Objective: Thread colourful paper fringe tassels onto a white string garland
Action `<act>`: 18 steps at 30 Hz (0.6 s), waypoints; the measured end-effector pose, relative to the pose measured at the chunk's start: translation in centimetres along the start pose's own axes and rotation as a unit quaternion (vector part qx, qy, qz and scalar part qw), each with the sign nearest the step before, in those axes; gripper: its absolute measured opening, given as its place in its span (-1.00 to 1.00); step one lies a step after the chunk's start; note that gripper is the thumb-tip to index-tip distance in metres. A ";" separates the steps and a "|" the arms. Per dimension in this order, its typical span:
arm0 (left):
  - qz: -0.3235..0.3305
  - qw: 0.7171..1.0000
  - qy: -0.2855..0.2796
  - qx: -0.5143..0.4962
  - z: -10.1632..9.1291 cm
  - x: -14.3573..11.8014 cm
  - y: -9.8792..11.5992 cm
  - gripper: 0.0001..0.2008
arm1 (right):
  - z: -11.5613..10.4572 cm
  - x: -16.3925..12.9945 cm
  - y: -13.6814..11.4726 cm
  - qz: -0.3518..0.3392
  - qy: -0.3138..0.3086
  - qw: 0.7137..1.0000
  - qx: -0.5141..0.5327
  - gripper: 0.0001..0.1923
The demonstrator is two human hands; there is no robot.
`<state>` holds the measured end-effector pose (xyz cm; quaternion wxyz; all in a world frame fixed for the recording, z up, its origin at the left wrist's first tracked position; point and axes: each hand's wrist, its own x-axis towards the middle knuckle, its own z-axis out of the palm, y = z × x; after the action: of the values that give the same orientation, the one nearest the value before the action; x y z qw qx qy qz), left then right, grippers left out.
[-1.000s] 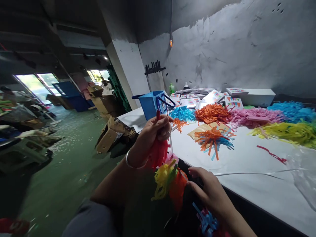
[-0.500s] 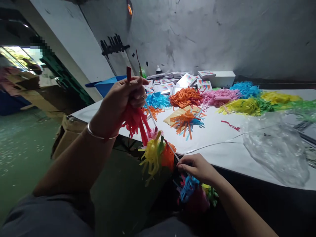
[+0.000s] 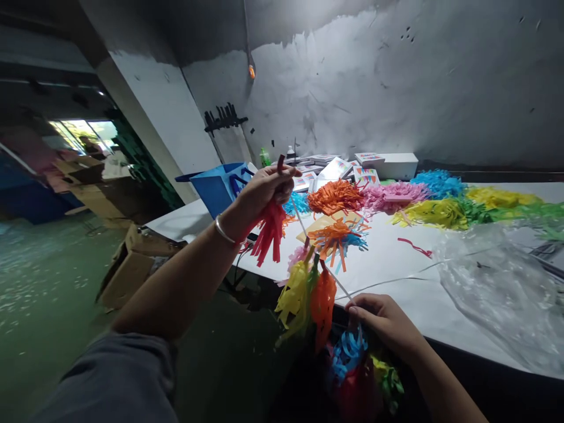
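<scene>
Person's left hand is up high over the near-left part of the white table, fingers curled tight together, pinching the top of a red paper tassel w/ its red tip poking up above the knuckles. The tassel's fringe hangs down below the palm. A silver bangle sits on that wrist.

A thin white string runs taut from the left hand, down & to the right, to the right hand, which is low at the table's front edge. Right fingers are bent in, thumb & forefinger pinched on the string. Strung along it between the hands: a pink tassel, a yellow tassel and an orange tassel, the last two hanging side by side, touching. Below the right hand, more tassels bunch up: blue tassel, green one, something red under them, hard to make out in the dark.

On the table: an orange-and-blue fringe bundle on tan card, piles of cut paper fringe at the back (orange pile, pink pile, yellow pile), printed boxes by the wall, a blue gift bag at the left corner, clear plastic sheet at right. Cardboard boxes on the floor left of the table.
</scene>
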<state>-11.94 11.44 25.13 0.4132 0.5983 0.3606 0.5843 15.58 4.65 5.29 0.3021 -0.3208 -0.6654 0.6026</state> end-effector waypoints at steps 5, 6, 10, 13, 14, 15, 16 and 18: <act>-0.009 1.000 -0.019 0.009 1.5 4.1 -2.1 -0.90 | -1.9 -0.2 0.6 0.017 0.053 0.998 0.021 -0.59; -0.012 1.000 -0.021 0.009 1.9 4.9 -2.5 -0.90 | -2.3 -0.2 0.8 0.017 0.063 0.998 0.021 -0.60; -0.030 0.999 -0.033 0.004 3.6 7.2 -3.7 -0.88 | -3.3 0.1 1.6 0.014 0.080 0.997 0.010 -0.62; -0.034 0.998 -0.043 0.005 4.7 7.6 -3.8 -0.85 | -3.7 0.8 1.7 -0.002 0.113 0.993 -0.028 -0.65; -0.031 0.998 -0.049 0.007 5.1 7.5 -3.7 -0.85 | -3.8 1.1 1.6 -0.011 0.132 0.990 -0.045 -0.65; -0.026 0.998 -0.056 0.010 5.4 7.4 -3.5 -0.84 | -3.9 1.6 1.4 -0.023 0.151 0.986 -0.063 -0.65; -0.023 0.998 -0.063 0.013 5.7 7.2 -3.3 -0.84 | -3.9 2.2 1.1 -0.037 0.166 0.982 -0.081 -0.66; -0.022 0.997 -0.075 0.017 6.2 6.6 -2.9 -0.85 | -3.5 3.5 0.2 -0.072 0.186 0.974 -0.109 -0.67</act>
<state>-5.25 18.17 25.29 0.4412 0.6392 0.3514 0.5227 16.23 9.62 5.50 0.4261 -0.4095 -0.6809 0.4326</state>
